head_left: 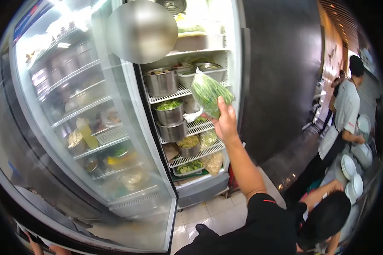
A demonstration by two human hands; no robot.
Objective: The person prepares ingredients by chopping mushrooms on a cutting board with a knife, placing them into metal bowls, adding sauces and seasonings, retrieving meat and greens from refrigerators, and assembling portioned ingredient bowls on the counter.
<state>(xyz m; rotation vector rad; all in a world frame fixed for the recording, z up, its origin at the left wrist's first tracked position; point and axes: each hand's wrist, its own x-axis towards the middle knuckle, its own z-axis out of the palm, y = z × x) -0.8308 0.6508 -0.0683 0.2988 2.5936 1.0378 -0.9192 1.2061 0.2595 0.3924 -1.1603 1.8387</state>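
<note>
My right hand (225,123) is raised in front of an open upright fridge, its fingers closed on a clear plastic bag of green vegetables (210,93). The thumb presses on the near side of the bag, and a white twisted end (193,115) sticks out to the left. Behind the bag, fridge shelves (183,93) hold a steel pot (161,83), a steel pot of chopped greens (168,111) stacked on another pot (172,131), and a white basket (215,75). My left hand is out of view.
The glass fridge door (127,127) stands open on the left. A dark panel (281,76) borders the fridge on the right. At lower right a co-worker's head (327,216) is bent near stacked bowls (349,166); another person (347,106) stands beyond.
</note>
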